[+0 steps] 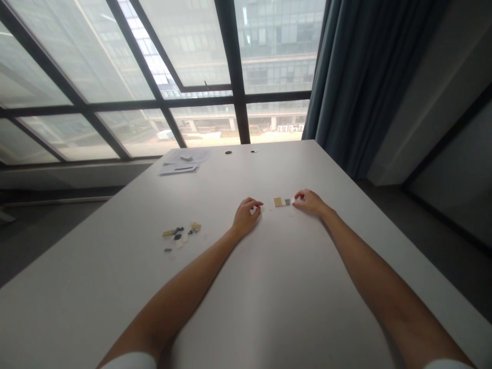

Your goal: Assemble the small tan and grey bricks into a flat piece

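Observation:
A short row of small building bricks (282,202) lies on the white table, tan at its left end, then white and dark grey. My right hand (310,203) is at the row's right end, thumb and fingers closed on a small white brick (293,201) there. To the left of the row, my left hand (246,216) rests on the tabletop. Its thumb and index finger curve towards each other with a gap at the tips, and I see nothing clearly held between them.
Several loose tan, dark and white pieces (184,234) lie scattered on the table (230,307) left of my left arm. Papers (179,168) with a small white object (186,157) sit at the far left. Two round dark spots (228,152) mark the far edge, before the window.

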Demonstrator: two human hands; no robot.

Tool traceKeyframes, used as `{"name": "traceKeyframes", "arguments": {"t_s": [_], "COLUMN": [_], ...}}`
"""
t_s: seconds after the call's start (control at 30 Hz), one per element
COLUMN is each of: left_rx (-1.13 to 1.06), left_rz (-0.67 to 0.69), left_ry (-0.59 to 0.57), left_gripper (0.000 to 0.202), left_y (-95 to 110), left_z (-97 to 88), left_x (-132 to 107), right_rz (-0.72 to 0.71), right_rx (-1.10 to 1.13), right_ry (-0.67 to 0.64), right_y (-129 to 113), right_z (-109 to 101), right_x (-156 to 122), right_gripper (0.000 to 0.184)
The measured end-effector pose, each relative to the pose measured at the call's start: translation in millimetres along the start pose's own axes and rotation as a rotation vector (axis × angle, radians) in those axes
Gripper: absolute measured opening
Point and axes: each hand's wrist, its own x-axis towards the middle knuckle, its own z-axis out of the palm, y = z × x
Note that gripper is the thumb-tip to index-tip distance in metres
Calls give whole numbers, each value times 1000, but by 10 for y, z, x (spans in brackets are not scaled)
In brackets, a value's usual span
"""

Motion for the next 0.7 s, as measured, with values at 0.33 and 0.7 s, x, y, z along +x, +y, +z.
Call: {"name": "traceKeyframes", "arguments": {"t_s": [0.33,0.7], "left_rx": [24,24], "left_rz": [-18,-14], "left_ry": [-44,-47], "left_gripper": [21,22], "left_y": [41,21], "left_z": [-24,-8], "left_x": [6,-2], "right_rz": [40,152], "right_rx": [0,-97], "right_ry": [-120,-90], "right_y": [-37,-277], "right_z": [-66,-97], "right_x": [-7,-72], "right_gripper": [32,21]}}
